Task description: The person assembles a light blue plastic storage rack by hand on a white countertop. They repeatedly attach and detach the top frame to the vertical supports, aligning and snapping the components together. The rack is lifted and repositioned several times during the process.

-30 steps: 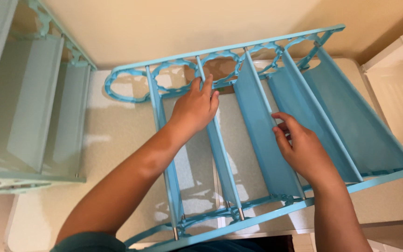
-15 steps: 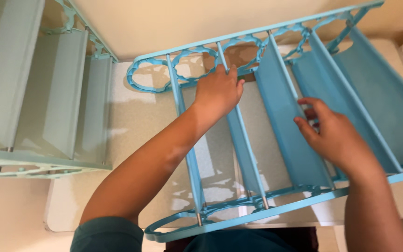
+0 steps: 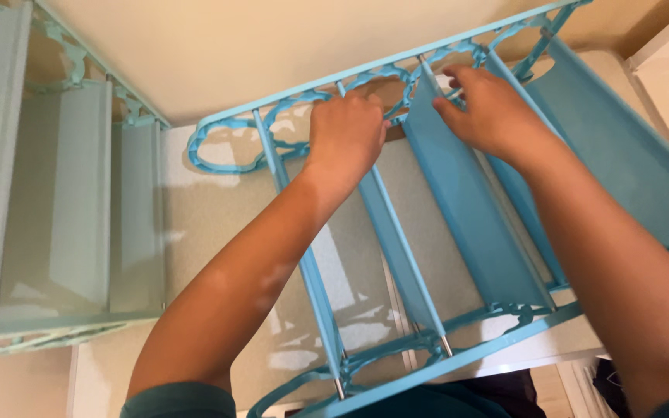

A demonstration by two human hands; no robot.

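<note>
Both hands have moved up to the rack's [image 3: 458,364] top rail: left hand [image 3: 346,139] clasps it, right hand [image 3: 489,116] pinches a fabric shelf [image 3: 466,209].

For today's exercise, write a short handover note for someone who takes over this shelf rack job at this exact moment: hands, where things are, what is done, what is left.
Left hand: closed over the far side rail of the turquoise rack, where a rod meets the scrolled frame.
Right hand: fingers pinching the top edge of a fabric shelf panel at the same rail.
The rack lies tilted over a pale surface; a second, paler rack lies to the left, untouched.
Done: several fabric panels already sit between the two side rails.
Left: the ends under the hands look not yet seated; I cannot tell about the rest.
</note>
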